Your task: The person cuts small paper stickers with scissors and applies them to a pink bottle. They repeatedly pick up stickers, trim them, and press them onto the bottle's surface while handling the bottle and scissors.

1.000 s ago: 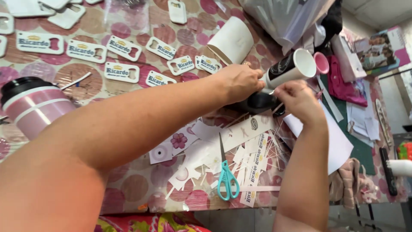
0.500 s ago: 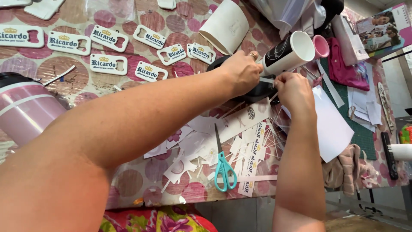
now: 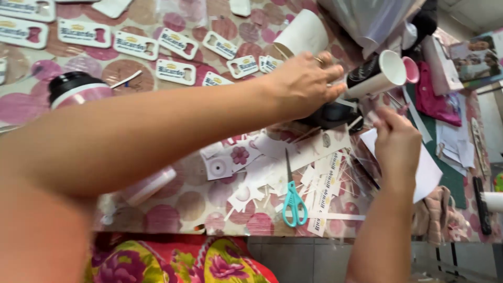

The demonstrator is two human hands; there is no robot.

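Labels [image 3: 175,72] lie finished far left; scraps [image 3: 314,183] pile near me. My left hand [image 3: 306,84] grips the black dispenser [image 3: 335,114], right hand [image 3: 395,141] fingers pinched on tape.

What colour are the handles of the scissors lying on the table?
Teal, or light turquoise, on the scissors; the blades are plain metal. The head view shows it.

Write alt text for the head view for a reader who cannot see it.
Two bare hands work over a table with a pink-dotted cover: the left hand rests on a black object and the right hand pinches something small beside it. Paper scraps and teal scissors lie below; label cards lie in rows above.
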